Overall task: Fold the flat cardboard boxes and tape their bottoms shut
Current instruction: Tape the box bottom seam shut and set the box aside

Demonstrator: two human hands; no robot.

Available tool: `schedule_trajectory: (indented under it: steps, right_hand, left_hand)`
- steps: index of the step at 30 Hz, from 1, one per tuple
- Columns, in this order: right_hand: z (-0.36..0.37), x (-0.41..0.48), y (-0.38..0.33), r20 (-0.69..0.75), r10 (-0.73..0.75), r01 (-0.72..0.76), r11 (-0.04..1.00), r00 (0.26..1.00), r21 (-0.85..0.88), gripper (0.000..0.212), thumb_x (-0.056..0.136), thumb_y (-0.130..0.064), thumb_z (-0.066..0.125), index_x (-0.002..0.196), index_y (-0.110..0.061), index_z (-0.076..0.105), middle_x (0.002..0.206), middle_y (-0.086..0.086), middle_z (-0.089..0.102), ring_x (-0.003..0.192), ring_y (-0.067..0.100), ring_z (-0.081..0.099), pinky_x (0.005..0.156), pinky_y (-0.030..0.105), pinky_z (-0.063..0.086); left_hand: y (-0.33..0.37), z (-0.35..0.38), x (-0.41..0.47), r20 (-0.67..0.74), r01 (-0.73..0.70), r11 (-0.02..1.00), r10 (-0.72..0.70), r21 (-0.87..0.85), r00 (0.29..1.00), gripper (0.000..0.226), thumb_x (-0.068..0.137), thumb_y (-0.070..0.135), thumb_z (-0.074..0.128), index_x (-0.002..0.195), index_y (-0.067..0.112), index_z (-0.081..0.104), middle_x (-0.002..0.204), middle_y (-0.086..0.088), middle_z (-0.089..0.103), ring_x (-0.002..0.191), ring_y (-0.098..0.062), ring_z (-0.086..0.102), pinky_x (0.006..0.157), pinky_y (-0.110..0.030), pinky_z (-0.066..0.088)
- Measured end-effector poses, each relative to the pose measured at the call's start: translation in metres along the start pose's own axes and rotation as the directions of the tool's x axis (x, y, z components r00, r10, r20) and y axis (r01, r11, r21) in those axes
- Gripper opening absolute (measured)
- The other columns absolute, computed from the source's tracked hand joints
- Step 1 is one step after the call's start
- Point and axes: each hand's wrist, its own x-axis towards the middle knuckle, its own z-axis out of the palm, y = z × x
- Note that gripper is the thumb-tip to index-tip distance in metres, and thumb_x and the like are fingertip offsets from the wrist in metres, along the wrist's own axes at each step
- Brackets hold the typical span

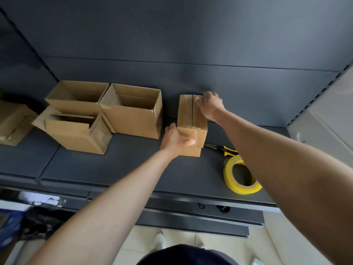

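Bare arms [114, 197] reach out: left hand [176, 139] holds the box [192, 115] by its near end, right hand [209, 106] grips the far end. Tape [191, 133] not pushed down might peel.

A small cardboard box [191, 115] is held on the dark shelf [124, 169], seam upward — its near end gripped by the left hand [176, 139], its far corner by the right hand [210, 106]. A yellow tape roll [240, 189] is laid to its right, open boxes [133, 121] to its left.
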Motion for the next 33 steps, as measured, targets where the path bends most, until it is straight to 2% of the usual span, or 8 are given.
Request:
schedule_trajectory:
  steps: [2, 6, 12, 22, 26, 29, 31, 33]
  right_hand:
    - [0.0, 0.007, -0.005, 0.025, -0.022, 0.022, 0.999, 0.999, -0.023, 0.055, 0.1, -0.043, 0.037, 0.146, -0.015, 0.033, 0.148, 0.011, 0.033, 0.136, 0.032, 0.028, 0.111, 0.045, 0.029]
    - [0.007, 0.016, -0.011, 0.062, -0.038, 0.042, 0.998, 0.997, -0.052, 0.055, 0.098, -0.048, 0.038, 0.143, -0.015, 0.038, 0.144, 0.011, 0.033, 0.132, 0.034, 0.035, 0.109, 0.045, 0.032]
    - [0.013, 0.017, -0.006, 0.062, -0.052, 0.055, 0.997, 0.997, -0.054, 0.058, 0.097, -0.049, 0.042, 0.142, -0.013, 0.04, 0.145, 0.01, 0.025, 0.133, 0.031, 0.029, 0.107, 0.04, 0.032]
    - [0.012, 0.015, 0.003, 0.049, -0.037, 0.04, 0.998, 0.998, -0.051, 0.061, 0.09, -0.05, 0.057, 0.136, -0.011, 0.043, 0.139, 0.01, 0.031, 0.129, 0.029, 0.034, 0.104, 0.041, 0.042]
    - [0.007, 0.012, 0.005, 0.027, 0.003, -0.004, 1.0, 1.0, 0.006, 0.061, 0.09, -0.049, 0.057, 0.133, -0.008, 0.042, 0.132, 0.011, 0.047, 0.122, 0.031, 0.046, 0.097, 0.042, 0.047]
    - [0.001, 0.006, 0.006, 0.027, 0.06, -0.062, 0.996, 0.998, 0.06, 0.059, 0.09, -0.048, 0.058, 0.13, -0.007, 0.042, 0.117, 0.009, 0.055, 0.104, 0.027, 0.055, 0.08, 0.037, 0.05]
    - [-0.001, 0.0, 0.006, 0.028, 0.083, -0.085, 0.993, 0.996, 0.084, 0.059, 0.089, -0.047, 0.06, 0.128, -0.007, 0.043, 0.111, 0.008, 0.056, 0.091, 0.024, 0.055, 0.071, 0.034, 0.049]
    - [-0.003, -0.007, 0.006, 0.032, 0.107, -0.11, 0.987, 0.994, 0.115, 0.054, 0.089, -0.044, 0.062, 0.124, -0.005, 0.047, 0.109, 0.009, 0.058, 0.084, 0.023, 0.055, 0.064, 0.032, 0.048]
  left_hand:
    - [0.003, 0.001, 0.001, 0.002, -0.019, 0.999, 0.02, -0.032, 1.0, 0.096, 0.069, 0.043, 0.08, 0.142, 0.008, 0.029, 0.136, -0.009, 0.04, 0.12, -0.026, 0.049, 0.091, -0.029, 0.043]
    - [0.005, -0.002, 0.009, 0.002, -0.039, 0.997, 0.039, -0.069, 0.999, 0.084, 0.072, 0.055, 0.074, 0.132, 0.007, 0.04, 0.126, -0.008, 0.052, 0.112, -0.023, 0.054, 0.086, -0.029, 0.046]
    - [-0.001, -0.002, 0.01, -0.021, -0.068, 0.997, 0.069, 0.023, 0.997, 0.075, 0.064, 0.047, 0.082, 0.12, 0.011, 0.046, 0.115, -0.006, 0.057, 0.104, -0.025, 0.056, 0.089, -0.044, 0.051]
    - [-0.003, 0.005, 0.004, -0.037, -0.065, 0.995, 0.068, 0.081, 0.997, 0.063, 0.063, 0.025, 0.086, 0.109, 0.013, 0.045, 0.108, -0.004, 0.058, 0.1, -0.025, 0.058, 0.089, -0.043, 0.051]
    - [0.003, 0.0, -0.001, -0.099, 0.089, 0.996, -0.09, -0.014, 0.991, 0.072, 0.067, 0.016, 0.084, 0.124, 0.013, 0.041, 0.127, -0.007, 0.052, 0.116, -0.028, 0.054, 0.094, -0.04, 0.049]
    - [0.008, -0.005, -0.004, -0.138, 0.381, 0.905, -0.409, -0.189, 0.902, 0.079, 0.076, 0.013, 0.078, 0.14, 0.006, 0.032, 0.142, -0.013, 0.042, 0.124, -0.032, 0.051, 0.096, -0.039, 0.047]
    - [0.009, -0.009, -0.002, -0.073, 0.46, 0.776, -0.538, -0.433, 0.84, 0.053, 0.084, 0.004, 0.069, 0.131, 0.002, 0.045, 0.131, -0.017, 0.054, 0.109, -0.033, 0.062, 0.081, -0.036, 0.057]
    - [0.011, -0.012, -0.002, -0.037, 0.455, 0.693, -0.569, -0.559, 0.821, 0.033, 0.089, -0.002, 0.056, 0.123, -0.002, 0.054, 0.121, -0.019, 0.06, 0.098, -0.033, 0.066, 0.062, -0.032, 0.058]
